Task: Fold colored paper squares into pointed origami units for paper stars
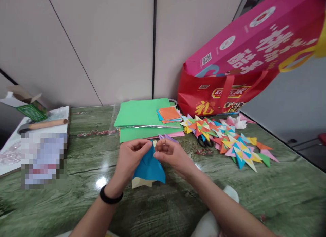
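A creased blue sheet of origami paper (149, 167) hangs between my hands, its lower edge flaring outward. My left hand (131, 158) pinches it near its top with thumb and forefinger. At the paper's upper right edge, my right hand (173, 157) has its fingers curled in and its thumb tip against the sheet. Below the blue sheet shows a cream piece of paper (144, 182), partly covered by it. Just beyond my right hand lies a folded purple paper piece (166, 137), partly hidden by my fingers.
Green paper sheets (142, 113) lie ahead, topped by small coloured squares (169, 114). At right, folded paper stars (241, 150) spread around black scissor handles (205, 141), before a red gift bag (201, 90). On the left are a hammer-like tool (47, 124) and a green box (33, 109).
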Demonstrator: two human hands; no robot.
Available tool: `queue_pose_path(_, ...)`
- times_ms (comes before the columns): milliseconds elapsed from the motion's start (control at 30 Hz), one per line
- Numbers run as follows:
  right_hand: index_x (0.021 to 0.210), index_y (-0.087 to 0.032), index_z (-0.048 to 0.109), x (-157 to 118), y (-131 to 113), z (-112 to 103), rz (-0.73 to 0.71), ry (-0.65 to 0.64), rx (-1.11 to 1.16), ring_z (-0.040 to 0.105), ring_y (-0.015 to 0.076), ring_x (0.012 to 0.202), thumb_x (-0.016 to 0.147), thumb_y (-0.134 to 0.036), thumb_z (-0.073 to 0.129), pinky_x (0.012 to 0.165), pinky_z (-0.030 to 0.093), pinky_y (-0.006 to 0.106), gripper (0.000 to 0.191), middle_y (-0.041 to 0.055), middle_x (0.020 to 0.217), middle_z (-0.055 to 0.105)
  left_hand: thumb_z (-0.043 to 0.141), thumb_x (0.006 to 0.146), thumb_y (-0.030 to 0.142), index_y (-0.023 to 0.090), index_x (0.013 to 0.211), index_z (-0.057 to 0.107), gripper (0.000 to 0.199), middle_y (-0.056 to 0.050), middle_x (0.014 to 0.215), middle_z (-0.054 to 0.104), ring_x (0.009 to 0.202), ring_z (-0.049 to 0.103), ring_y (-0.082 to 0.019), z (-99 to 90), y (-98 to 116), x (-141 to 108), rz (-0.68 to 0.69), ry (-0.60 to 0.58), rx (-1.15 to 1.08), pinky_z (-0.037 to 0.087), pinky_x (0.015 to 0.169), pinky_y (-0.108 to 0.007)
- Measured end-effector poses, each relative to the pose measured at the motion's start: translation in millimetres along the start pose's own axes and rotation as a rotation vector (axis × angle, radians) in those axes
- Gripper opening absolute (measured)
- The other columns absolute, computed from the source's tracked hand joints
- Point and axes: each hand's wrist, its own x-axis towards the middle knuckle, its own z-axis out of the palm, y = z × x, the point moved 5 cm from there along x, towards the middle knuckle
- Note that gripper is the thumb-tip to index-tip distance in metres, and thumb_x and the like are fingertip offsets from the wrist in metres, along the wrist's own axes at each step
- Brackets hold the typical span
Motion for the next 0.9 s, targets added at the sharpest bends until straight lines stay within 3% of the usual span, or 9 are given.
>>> queue_pose_path(200, 0.086, -0.019, 0.055, 0, 4, 1, 0.076, -0.018, 0.081, 0.055, 0.0087, 0.054, 0.051, -0.028, 0.082, 0.053, 0.044, 0.022, 0.045, -0.0054, 0.06, 0.059, 0.074, 0.059, 0.028, 0.016, 0.067, 0.073, 0.014, -0.005, 0.071, 0.073, 0.063, 0.063, -0.016, 4.7, -1, -1, -0.031, -0.058, -0.045, 0.048, 0.056, -0.023)
queue_pose_path(467, 0.075, -0.017, 0.06, 4, -5, -15, 0.027, 0.152, 0.104, 0.056, 0.009, 0.054, 0.05, -0.031, 0.082, 0.049, 0.043, 0.02, 0.036, -0.001, 0.067, 0.064, 0.075, 0.06, 0.034, 0.015, 0.079, 0.073, 0.027, -0.008, 0.079, 0.073, 0.065, 0.064, -0.018, 11.8, -7, -4, -0.177, -0.266, -0.062, 0.051, 0.06, -0.027)
queue_pose_path(667, 0.068, -0.016, 0.062, 4, -8, -16, 0.019, 0.136, 0.069, 0.044, 0.0049, 0.042, 0.054, -0.034, 0.08, 0.037, 0.036, 0.017, 0.029, -0.006, 0.051, 0.054, 0.075, 0.059, 0.034, 0.014, 0.071, 0.071, 0.023, -0.006, 0.07, 0.071, 0.058, 0.061, -0.015, 10.1, -10, -4, -0.192, -0.223, -0.075, 0.048, 0.055, -0.025)
queue_pose_path(900, 0.073, -0.016, 0.065, 5, -10, -18, 0.029, 0.088, 0.069, 0.055, 0.0084, 0.054, 0.052, -0.032, 0.081, 0.048, 0.048, 0.02, 0.03, -0.0016, 0.065, 0.063, 0.075, 0.057, 0.036, 0.014, 0.066, 0.07, 0.024, -0.005, 0.064, 0.068, 0.054, 0.058, -0.014, 9.9, -8, -4, -0.198, -0.223, -0.044, 0.046, 0.05, -0.023)
